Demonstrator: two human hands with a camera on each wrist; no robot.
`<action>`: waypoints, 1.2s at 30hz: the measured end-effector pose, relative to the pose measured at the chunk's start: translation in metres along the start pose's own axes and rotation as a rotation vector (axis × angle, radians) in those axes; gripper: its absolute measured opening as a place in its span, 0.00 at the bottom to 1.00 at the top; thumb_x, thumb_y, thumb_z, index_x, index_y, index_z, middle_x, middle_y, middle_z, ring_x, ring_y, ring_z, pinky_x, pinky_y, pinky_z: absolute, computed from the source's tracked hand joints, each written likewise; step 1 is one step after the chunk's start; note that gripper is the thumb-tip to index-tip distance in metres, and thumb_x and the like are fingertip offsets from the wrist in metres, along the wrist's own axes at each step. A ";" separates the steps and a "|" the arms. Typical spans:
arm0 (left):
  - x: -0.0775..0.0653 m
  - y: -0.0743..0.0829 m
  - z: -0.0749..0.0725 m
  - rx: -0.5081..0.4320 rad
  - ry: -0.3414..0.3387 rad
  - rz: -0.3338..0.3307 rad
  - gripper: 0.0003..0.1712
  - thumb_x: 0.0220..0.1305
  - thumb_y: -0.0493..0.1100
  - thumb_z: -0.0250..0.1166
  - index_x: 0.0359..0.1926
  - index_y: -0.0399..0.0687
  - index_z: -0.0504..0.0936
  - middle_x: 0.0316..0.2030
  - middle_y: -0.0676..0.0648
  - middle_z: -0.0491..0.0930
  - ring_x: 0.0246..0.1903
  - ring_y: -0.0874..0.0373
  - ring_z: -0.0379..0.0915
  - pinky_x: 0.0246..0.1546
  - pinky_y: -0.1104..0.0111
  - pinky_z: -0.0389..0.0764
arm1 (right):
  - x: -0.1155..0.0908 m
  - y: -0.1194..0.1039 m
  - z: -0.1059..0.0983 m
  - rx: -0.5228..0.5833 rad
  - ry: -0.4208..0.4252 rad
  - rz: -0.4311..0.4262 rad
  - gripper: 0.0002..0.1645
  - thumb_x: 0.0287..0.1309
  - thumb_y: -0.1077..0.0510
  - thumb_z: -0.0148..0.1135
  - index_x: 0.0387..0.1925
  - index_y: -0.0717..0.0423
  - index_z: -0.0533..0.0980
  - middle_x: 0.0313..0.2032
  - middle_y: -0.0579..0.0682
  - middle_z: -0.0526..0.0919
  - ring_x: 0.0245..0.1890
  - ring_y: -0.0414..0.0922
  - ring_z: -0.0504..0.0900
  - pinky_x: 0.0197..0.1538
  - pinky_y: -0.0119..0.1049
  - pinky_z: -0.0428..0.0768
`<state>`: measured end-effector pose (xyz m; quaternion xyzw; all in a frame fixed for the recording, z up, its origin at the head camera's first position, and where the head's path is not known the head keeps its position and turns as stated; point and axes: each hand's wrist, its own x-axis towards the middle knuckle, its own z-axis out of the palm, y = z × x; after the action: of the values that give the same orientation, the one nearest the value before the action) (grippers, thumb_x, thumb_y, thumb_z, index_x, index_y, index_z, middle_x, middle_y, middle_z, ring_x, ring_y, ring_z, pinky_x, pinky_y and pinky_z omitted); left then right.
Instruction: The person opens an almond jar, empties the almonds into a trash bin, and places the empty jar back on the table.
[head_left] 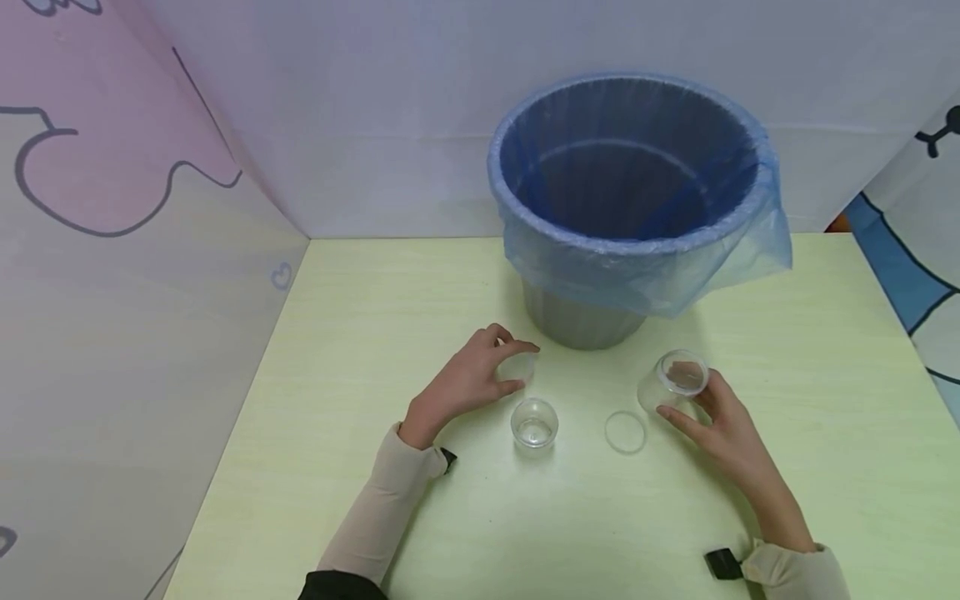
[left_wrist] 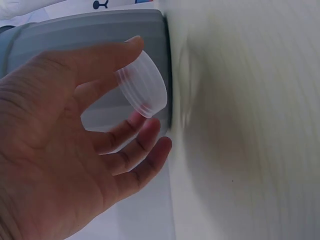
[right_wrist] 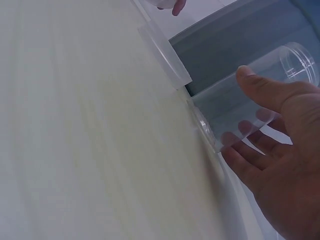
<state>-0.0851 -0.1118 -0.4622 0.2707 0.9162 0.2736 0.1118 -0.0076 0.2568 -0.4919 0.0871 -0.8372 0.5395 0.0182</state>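
A translucent screw lid (left_wrist: 144, 85) is pinched between the thumb and fingers of my left hand (head_left: 474, 371), held on edge just above the table. My right hand (head_left: 723, 421) grips a clear plastic jar (right_wrist: 240, 95) from its right side, thumb on one side and fingers on the other. The jar's mouth faces up and its base is right at the tabletop. Between the hands stands a smaller clear jar (head_left: 534, 425), its mouth open. A second translucent lid (head_left: 625, 432) lies flat just left of the gripped jar.
A grey bin (head_left: 585, 321) lined with a blue plastic bag (head_left: 637, 279) stands at the back of the pale wooden table (head_left: 360, 333). White panels (head_left: 375, 125) with printed drawings rise behind and beside the table.
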 end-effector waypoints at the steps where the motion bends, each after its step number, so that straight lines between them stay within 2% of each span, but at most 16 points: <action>1: 0.000 -0.001 0.001 0.005 -0.005 -0.008 0.29 0.66 0.46 0.73 0.67 0.64 0.80 0.55 0.47 0.73 0.55 0.51 0.69 0.53 0.60 0.77 | 0.000 0.000 0.000 0.000 0.001 -0.001 0.39 0.56 0.73 0.73 0.68 0.67 0.67 0.60 0.31 0.73 0.59 0.19 0.73 0.61 0.10 0.66; 9: 0.001 -0.003 0.008 0.108 -0.038 -0.057 0.29 0.64 0.49 0.75 0.66 0.67 0.81 0.54 0.46 0.74 0.50 0.50 0.69 0.45 0.62 0.79 | -0.002 0.001 0.001 0.003 -0.001 -0.001 0.40 0.56 0.74 0.72 0.69 0.68 0.65 0.60 0.29 0.72 0.60 0.18 0.72 0.61 0.09 0.66; 14: 0.004 -0.002 0.010 0.171 -0.033 -0.064 0.32 0.63 0.51 0.76 0.68 0.67 0.80 0.53 0.47 0.75 0.49 0.50 0.70 0.46 0.61 0.78 | -0.002 0.001 0.000 0.012 -0.002 0.016 0.41 0.58 0.73 0.72 0.70 0.68 0.64 0.60 0.28 0.71 0.60 0.18 0.71 0.61 0.10 0.66; 24: 0.005 0.005 0.016 0.276 -0.032 -0.087 0.34 0.61 0.50 0.78 0.68 0.60 0.79 0.54 0.47 0.76 0.51 0.49 0.72 0.45 0.59 0.80 | -0.007 0.003 0.000 0.012 -0.013 0.031 0.41 0.59 0.72 0.71 0.71 0.69 0.62 0.61 0.28 0.70 0.60 0.16 0.70 0.61 0.09 0.66; 29: 0.006 0.006 0.019 0.296 -0.030 -0.099 0.38 0.63 0.51 0.77 0.72 0.55 0.74 0.56 0.44 0.75 0.54 0.47 0.72 0.46 0.58 0.80 | -0.007 0.005 -0.001 0.009 -0.002 0.018 0.40 0.58 0.74 0.71 0.69 0.70 0.63 0.60 0.26 0.70 0.60 0.16 0.70 0.61 0.09 0.66; 36: 0.004 0.001 0.018 0.259 -0.025 -0.120 0.44 0.63 0.51 0.77 0.76 0.50 0.67 0.59 0.41 0.74 0.57 0.44 0.71 0.50 0.54 0.79 | -0.010 0.004 -0.008 0.006 -0.001 -0.006 0.41 0.57 0.77 0.69 0.69 0.71 0.62 0.61 0.25 0.71 0.58 0.15 0.72 0.60 0.10 0.69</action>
<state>-0.0815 -0.1009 -0.4763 0.2308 0.9569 0.1423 0.1038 0.0007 0.2671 -0.4939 0.0900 -0.8355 0.5418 0.0190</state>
